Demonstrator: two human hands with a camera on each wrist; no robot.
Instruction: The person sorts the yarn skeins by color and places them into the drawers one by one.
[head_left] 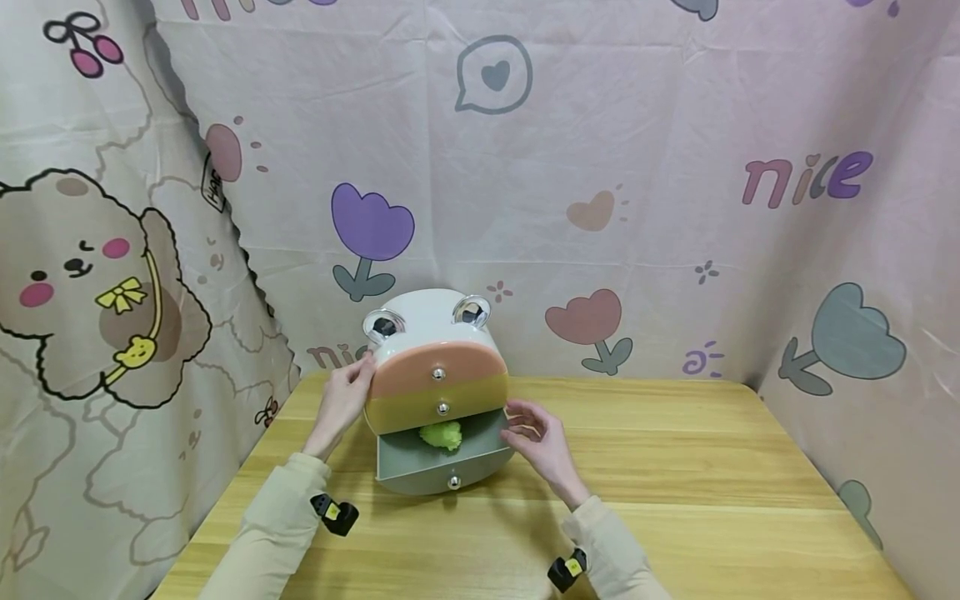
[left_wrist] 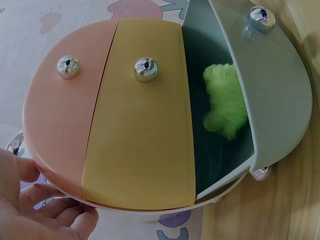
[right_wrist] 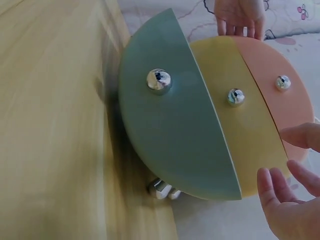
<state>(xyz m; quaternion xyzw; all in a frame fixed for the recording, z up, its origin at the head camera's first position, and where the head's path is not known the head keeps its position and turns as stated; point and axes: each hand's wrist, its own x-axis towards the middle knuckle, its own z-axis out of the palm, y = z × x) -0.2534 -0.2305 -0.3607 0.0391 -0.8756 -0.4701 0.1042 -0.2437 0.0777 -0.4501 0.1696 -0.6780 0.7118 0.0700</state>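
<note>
A frog-like storage box (head_left: 435, 312) with silver-rimmed eyes on its white top stands on the table. Its orange drawer (head_left: 405, 371) and yellow drawer (head_left: 405, 411) are closed. The green bottom drawer (head_left: 480, 473) is pulled out, and a fuzzy bright green thing (left_wrist: 225, 100) lies inside; its kind is unclear. My left hand (head_left: 347, 397) rests against the box's left side, its fingers bent at the edge in the left wrist view. At the right side, my right hand (head_left: 542, 440) has loosely bent fingers near the drawer's rim, holding nothing.
The wooden table (head_left: 675, 467) extends to the right of the box. Behind it hangs a printed cloth (head_left: 645, 108), with another printed cloth (head_left: 82, 467) along the left. Round silver knobs (right_wrist: 159, 81) stick out from the drawer fronts.
</note>
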